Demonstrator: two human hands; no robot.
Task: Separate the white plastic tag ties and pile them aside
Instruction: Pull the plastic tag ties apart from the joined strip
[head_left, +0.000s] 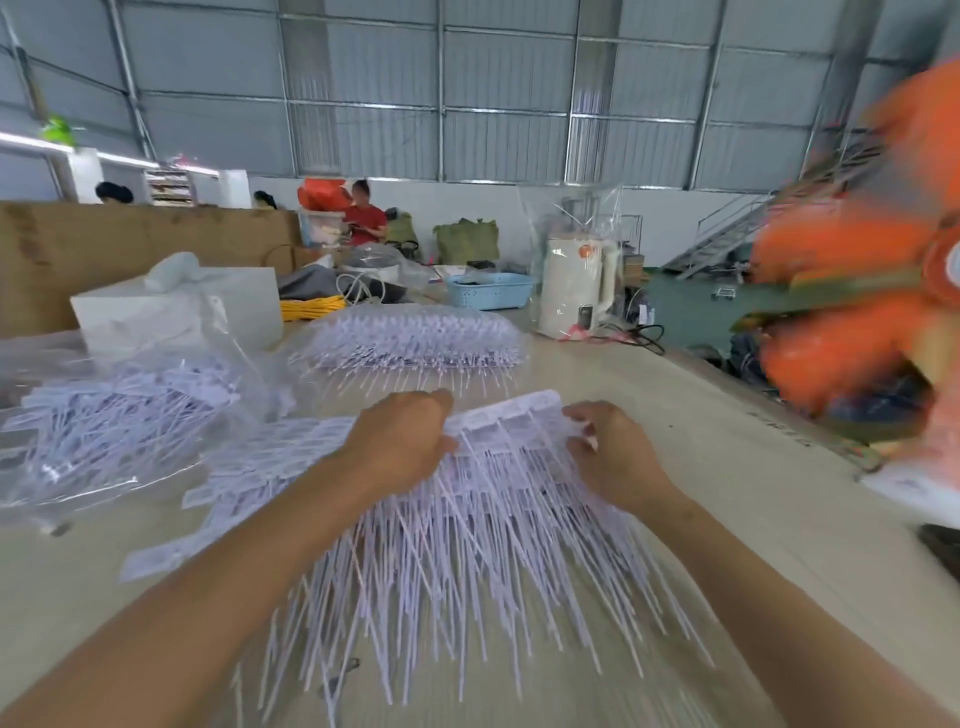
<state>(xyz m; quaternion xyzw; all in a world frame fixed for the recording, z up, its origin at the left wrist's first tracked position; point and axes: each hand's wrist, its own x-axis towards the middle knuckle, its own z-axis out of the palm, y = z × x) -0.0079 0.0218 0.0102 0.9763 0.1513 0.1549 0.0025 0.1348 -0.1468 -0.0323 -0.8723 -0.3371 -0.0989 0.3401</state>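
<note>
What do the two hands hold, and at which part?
Both hands grip one strip of white tag ties by its tag end; the thin tails hang free.

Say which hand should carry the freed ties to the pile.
Left, probably. The left hand grips the tag strip on the side nearest the loose pile, which lies to the left on the table. The right hand pinches the far end and would have to cross over.

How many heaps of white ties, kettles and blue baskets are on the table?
Heaps of white ties: 4
Kettles: 1
Blue baskets: 1
Total: 6
</note>
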